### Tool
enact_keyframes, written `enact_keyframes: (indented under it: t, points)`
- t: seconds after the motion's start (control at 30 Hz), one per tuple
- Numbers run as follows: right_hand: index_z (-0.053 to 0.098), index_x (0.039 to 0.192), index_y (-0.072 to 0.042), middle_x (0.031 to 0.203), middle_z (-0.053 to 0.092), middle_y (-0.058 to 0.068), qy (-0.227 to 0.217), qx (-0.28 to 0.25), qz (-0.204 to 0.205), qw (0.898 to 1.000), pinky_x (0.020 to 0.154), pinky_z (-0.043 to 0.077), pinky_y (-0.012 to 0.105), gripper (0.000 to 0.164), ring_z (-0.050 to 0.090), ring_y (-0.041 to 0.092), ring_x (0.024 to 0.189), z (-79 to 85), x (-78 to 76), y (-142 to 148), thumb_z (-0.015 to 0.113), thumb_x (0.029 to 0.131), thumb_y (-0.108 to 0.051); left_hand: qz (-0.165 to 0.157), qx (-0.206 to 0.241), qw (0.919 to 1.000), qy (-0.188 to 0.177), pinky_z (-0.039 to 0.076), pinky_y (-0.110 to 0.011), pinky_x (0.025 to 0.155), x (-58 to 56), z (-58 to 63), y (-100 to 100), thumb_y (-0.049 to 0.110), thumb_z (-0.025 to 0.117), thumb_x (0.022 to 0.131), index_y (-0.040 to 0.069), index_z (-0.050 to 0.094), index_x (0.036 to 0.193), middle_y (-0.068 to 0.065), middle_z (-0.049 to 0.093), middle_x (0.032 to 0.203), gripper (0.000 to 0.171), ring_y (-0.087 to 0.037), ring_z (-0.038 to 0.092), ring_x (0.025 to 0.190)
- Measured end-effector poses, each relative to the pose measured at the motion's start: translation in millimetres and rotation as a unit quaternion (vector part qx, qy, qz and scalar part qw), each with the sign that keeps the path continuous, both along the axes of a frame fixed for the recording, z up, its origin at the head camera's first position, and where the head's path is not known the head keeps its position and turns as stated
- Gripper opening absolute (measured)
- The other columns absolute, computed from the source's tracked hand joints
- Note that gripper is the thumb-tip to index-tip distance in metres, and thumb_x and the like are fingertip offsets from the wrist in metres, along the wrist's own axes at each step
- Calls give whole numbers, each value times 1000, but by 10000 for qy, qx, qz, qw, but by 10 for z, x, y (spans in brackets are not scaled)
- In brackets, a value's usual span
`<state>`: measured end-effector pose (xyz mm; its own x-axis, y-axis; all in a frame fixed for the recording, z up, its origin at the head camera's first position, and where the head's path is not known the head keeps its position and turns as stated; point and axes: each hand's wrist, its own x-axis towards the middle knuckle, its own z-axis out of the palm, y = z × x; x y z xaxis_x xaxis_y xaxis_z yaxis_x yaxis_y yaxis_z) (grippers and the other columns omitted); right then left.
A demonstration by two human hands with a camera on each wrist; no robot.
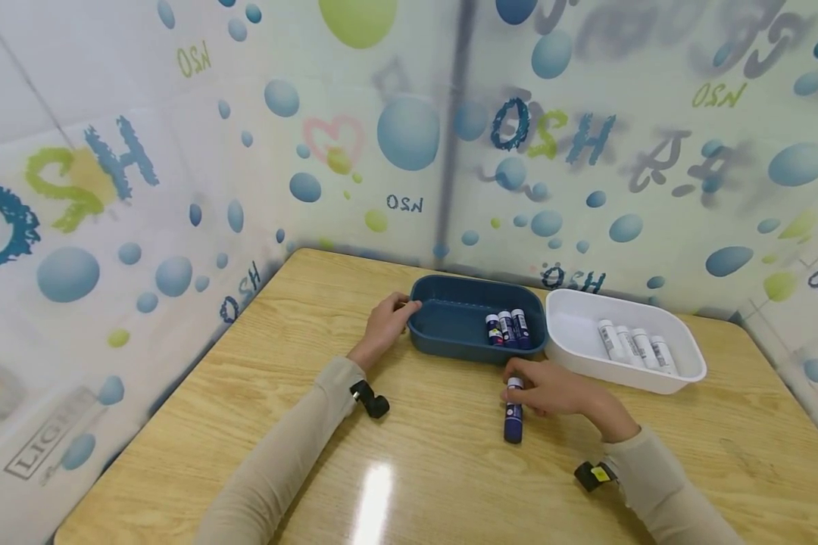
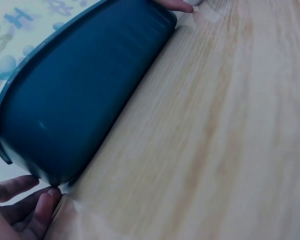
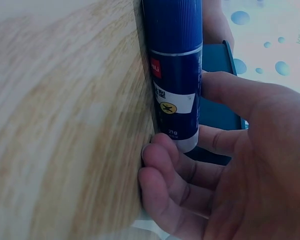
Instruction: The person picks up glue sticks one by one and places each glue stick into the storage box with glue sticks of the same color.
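A blue glue stick (image 1: 513, 424) with a white end lies on the wooden table in front of the dark blue bin (image 1: 450, 348). My right hand (image 1: 552, 387) pinches it near the white end, thumb on one side and fingers on the other, as the right wrist view shows close up on the glue stick (image 3: 175, 75). My left hand (image 1: 384, 324) grips the left end of the bin, its thumb over the rim. In the left wrist view, fingertips (image 2: 42, 210) touch the bin's outer wall low down. Inside the bin, three blue glue sticks (image 1: 507, 329) lie side by side at the right.
A white bin (image 1: 603, 367) stands against the blue one's right end. Several white glue sticks (image 1: 630, 347) lie in it in a row. Behind the table (image 1: 443, 446) hangs a patterned curtain (image 1: 354, 219), which also runs along the left and right sides.
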<state>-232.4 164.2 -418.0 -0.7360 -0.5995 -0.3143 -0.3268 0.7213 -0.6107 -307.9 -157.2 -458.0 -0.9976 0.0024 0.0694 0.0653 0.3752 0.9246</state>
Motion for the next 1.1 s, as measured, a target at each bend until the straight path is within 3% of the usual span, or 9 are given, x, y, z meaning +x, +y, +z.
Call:
enact_keyframes:
  t: [0.33, 0.57, 0.67, 0.83, 1.1]
  points:
    - [59, 118, -16, 62, 54, -3, 173, 131, -147, 9997, 53, 40, 27, 31, 52, 14, 53, -40, 37, -23, 64, 102, -41, -35, 64, 10000, -7, 49, -29, 69, 21, -24, 4, 41, 57, 103, 11, 65, 130, -11, 69, 113, 41, -20, 59, 79]
    - [62, 104, -19, 72, 57, -7, 1246, 195, -380, 9913, 56, 40, 26, 19, 53, 10, 61, -167, 14, -78, 63, 101, -37, 10, 62, 10000, 35, 49, -31, 69, -4, -37, -12, 44, 57, 102, 14, 65, 128, -9, 69, 111, 41, -21, 60, 80]
    - [63, 101, -18, 73, 57, -6, 1448, 185, -435, 9883, 57, 39, 26, 18, 52, 11, 62, -175, 0, -88, 65, 101, -36, 14, 12, 10000, 33, 49, -32, 70, -18, -16, -16, 45, 57, 102, 14, 65, 127, -9, 69, 111, 40, -23, 60, 82]
    - [63, 104, -14, 75, 59, -3, 986, 155, -560, 9934, 57, 42, 28, 23, 54, 13, 62, -123, 17, -76, 67, 99, -36, -57, -79, 9999, -74, 51, -34, 74, -23, -15, 2, 45, 57, 103, 15, 65, 129, -8, 69, 117, 41, -24, 62, 87]
    - [57, 121, -10, 88, 64, 5, 18, 649, -856, 9942, 58, 54, 30, 49, 62, 17, 64, 103, 145, -156, 83, 86, -33, -33, -9, 10000, 12, 53, -35, 75, -22, -42, -19, 46, 57, 103, 14, 65, 128, -8, 70, 116, 41, -24, 64, 88]
